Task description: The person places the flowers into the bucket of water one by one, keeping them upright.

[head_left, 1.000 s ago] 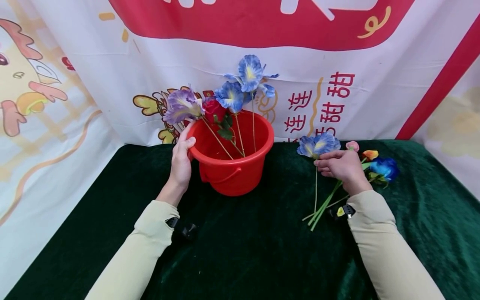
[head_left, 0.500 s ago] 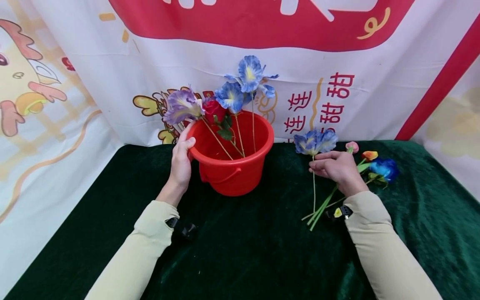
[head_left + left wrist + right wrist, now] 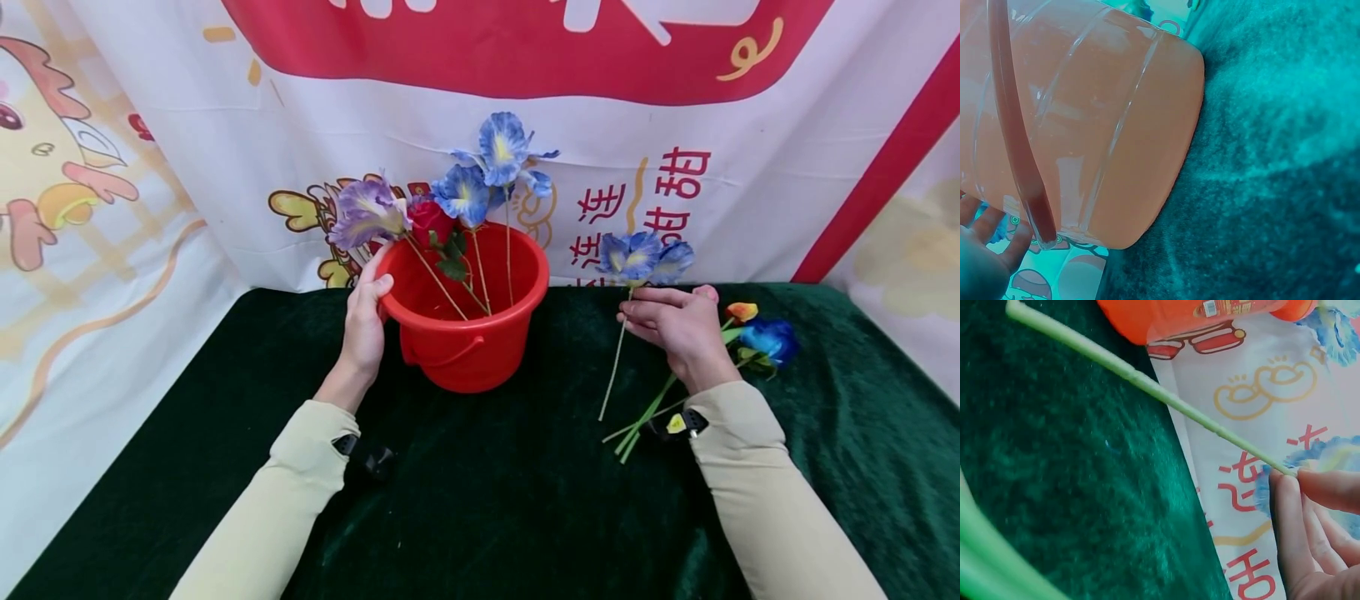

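Observation:
At the left of a red bucket [image 3: 468, 354], my left hand [image 3: 363, 321] grips its rim, thumb on the near side and the other fingers mostly hidden behind it. In the left wrist view, fingers [image 3: 1017, 247] lie along the bucket wall near its handle [image 3: 1013, 125]. My right hand [image 3: 678, 329] pinches the stem of a blue artificial iris [image 3: 637, 257] just under the bloom. The stem [image 3: 1147, 384] slants down from the fingertips, its lower end free. Standing in the bucket are a purple iris [image 3: 367, 212], a red rose [image 3: 431, 221] and blue irises [image 3: 502, 150].
Under and beside my right wrist lie more flowers: a dark blue bloom [image 3: 771, 337], an orange one [image 3: 741, 312], and a pink bud [image 3: 705, 292] partly behind the hand. Dark green cloth [image 3: 480, 500] covers the table. A printed white backdrop [image 3: 757, 192] rises behind.
The iris in my right hand has risen, its stem end lifting away from the other stems and tilting left. The left hand and the bucket have stayed in place.

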`<state>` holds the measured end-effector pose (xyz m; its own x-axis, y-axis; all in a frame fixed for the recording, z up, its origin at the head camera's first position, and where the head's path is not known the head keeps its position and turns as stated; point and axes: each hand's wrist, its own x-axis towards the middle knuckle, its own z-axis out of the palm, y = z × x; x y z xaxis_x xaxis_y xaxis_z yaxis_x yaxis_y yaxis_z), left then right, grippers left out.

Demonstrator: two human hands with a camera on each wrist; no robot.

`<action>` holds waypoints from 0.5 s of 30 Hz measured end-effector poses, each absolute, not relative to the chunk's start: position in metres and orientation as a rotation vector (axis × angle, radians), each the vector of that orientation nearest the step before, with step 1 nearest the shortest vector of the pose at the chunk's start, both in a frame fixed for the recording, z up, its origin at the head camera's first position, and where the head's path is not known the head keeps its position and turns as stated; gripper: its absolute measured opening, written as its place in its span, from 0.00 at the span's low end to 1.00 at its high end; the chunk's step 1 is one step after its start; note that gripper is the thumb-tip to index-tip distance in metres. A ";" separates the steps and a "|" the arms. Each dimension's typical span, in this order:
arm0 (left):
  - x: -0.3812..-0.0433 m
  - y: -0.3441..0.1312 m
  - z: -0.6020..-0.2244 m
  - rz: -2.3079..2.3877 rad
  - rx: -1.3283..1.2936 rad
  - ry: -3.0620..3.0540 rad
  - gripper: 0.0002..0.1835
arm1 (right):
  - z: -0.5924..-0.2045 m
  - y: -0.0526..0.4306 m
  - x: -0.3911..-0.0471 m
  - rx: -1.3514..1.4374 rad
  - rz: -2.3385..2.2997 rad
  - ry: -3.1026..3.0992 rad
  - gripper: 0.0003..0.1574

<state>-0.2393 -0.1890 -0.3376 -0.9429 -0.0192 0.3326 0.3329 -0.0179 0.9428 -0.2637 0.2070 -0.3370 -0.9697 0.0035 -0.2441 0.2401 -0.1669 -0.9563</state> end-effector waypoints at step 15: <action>-0.239 -0.188 -0.338 -2.044 -0.335 -2.003 0.34 | -0.312 0.190 -0.257 0.302 -2.542 1.720 0.12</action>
<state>-0.2387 -0.1880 -0.3376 -0.9397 -0.0235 0.3413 0.3417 -0.0160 0.9397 -0.2568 0.1901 -0.3122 -0.9792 0.0614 -0.1936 0.1569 -0.3769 -0.9129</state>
